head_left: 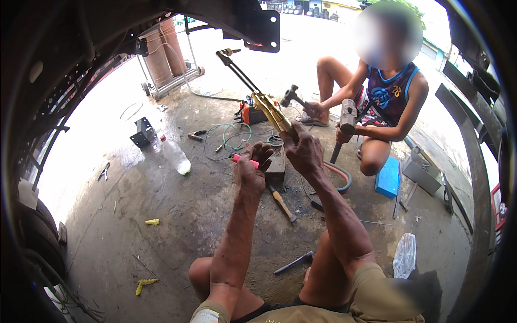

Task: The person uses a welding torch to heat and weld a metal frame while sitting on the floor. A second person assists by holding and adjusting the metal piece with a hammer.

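My right hand (305, 149) is wrapped round the handle of a brass cutting torch (263, 101). The torch points up and to the left, its bent head just below a dark metal bracket (262, 33), whose lower edge shows a small orange glow. In my left hand (251, 168) is a pink lighter (236, 158), held against the palm by the thumb, with the other fingers partly spread. Past both hands, on the ground, stands a metal block (275, 171) with a wooden-handled hammer (281, 203) in front of it. A hose (344, 180) curves by my right wrist.
A person (389, 91) crouches at the right, holding a hammer (291, 94) and a sledgehammer (349, 116). Gas cylinders (159, 54) stand on a cart behind. A plastic bottle (175, 155), pliers (197, 135), a blue box (388, 177) and cables lie around. Vehicle framing hangs overhead.
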The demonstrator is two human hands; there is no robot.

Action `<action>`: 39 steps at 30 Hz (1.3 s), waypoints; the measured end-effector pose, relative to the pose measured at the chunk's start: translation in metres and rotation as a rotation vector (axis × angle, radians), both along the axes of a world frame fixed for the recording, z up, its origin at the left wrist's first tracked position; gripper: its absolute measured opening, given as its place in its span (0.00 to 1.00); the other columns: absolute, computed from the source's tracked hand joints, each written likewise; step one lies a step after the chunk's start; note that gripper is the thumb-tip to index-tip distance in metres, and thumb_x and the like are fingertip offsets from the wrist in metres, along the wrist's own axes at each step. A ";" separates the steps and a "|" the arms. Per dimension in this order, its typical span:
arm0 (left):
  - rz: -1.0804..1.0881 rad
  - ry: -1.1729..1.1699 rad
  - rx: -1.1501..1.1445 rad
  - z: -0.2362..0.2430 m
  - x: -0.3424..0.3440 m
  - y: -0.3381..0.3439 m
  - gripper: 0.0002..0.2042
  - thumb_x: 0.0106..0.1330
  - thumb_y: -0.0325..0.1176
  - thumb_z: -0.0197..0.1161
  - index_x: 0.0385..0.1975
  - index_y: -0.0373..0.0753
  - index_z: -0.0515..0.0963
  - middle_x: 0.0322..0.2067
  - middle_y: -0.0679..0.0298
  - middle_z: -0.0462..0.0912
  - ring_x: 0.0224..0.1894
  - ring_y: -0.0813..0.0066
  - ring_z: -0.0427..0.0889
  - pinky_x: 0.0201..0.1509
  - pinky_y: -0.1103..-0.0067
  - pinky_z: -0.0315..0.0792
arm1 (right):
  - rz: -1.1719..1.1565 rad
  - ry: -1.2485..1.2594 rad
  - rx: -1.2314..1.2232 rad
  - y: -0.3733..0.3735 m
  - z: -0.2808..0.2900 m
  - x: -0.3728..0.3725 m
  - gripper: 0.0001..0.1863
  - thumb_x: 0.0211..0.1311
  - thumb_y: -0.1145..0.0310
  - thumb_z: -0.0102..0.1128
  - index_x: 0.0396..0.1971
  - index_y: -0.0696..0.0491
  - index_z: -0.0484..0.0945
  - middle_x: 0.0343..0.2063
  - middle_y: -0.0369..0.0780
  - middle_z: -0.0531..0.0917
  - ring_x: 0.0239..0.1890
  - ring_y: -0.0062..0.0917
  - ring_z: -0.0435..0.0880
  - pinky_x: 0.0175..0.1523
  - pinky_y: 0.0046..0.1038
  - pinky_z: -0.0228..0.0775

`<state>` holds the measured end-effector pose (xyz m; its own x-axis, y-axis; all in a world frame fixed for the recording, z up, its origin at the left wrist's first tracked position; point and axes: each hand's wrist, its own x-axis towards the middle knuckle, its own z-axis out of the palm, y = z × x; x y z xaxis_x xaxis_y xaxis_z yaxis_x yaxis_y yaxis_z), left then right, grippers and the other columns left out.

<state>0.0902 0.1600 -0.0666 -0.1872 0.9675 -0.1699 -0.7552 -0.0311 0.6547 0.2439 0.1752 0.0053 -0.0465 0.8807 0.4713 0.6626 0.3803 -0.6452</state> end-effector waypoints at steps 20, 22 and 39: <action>-0.261 0.069 0.030 -0.006 0.032 0.002 0.19 0.77 0.41 0.52 0.59 0.35 0.76 0.51 0.59 0.86 0.49 0.67 0.86 0.50 0.71 0.75 | 0.017 0.103 0.053 -0.004 -0.023 0.022 0.15 0.68 0.60 0.63 0.48 0.53 0.78 0.32 0.49 0.88 0.37 0.45 0.89 0.39 0.45 0.77; -0.268 0.058 0.071 0.001 0.032 -0.005 0.19 0.79 0.43 0.52 0.57 0.35 0.78 0.50 0.58 0.86 0.48 0.68 0.86 0.49 0.72 0.78 | 0.024 0.117 0.041 -0.008 -0.021 0.015 0.14 0.67 0.62 0.63 0.48 0.53 0.79 0.33 0.49 0.88 0.36 0.45 0.89 0.41 0.44 0.77; -0.424 0.163 0.065 0.018 0.045 -0.025 0.20 0.81 0.44 0.49 0.64 0.41 0.74 0.55 0.63 0.83 0.54 0.69 0.84 0.60 0.67 0.76 | -0.024 0.037 0.058 -0.010 -0.022 0.019 0.14 0.66 0.58 0.64 0.43 0.51 0.77 0.35 0.45 0.86 0.38 0.46 0.87 0.41 0.47 0.74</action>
